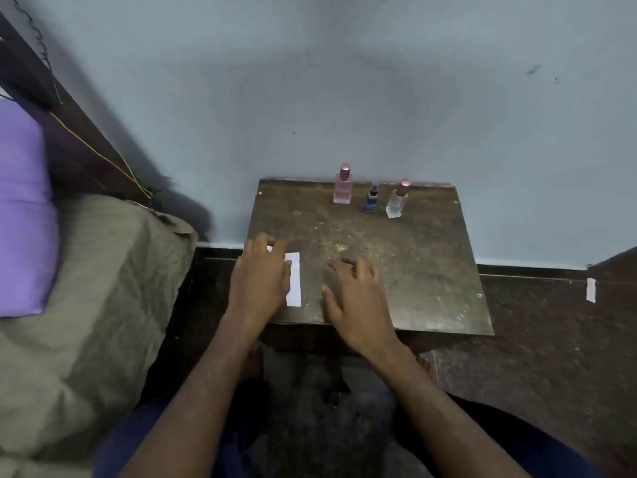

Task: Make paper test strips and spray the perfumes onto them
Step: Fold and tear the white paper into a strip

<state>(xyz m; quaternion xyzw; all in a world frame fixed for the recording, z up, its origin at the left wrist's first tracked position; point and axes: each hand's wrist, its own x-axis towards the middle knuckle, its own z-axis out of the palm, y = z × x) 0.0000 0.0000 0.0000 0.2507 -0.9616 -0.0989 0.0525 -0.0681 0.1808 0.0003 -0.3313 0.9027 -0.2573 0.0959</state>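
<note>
Three perfume bottles [370, 194] untouched; strip-making under way. Left hand [260, 274] flat on paper strip [293, 281]; right hand [355, 298] loose, empty. Next: another strip.

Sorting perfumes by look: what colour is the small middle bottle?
Dark blue with a black sprayer: the middle bottle, in the head view.

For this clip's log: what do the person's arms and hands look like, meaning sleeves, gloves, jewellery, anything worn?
Both forearms are bare up to the bottom of the picture, with no sleeve in view. The left hand and the right hand wear no gloves. No ring, watch or bracelet shows, though the picture is somewhat blurred.
</note>
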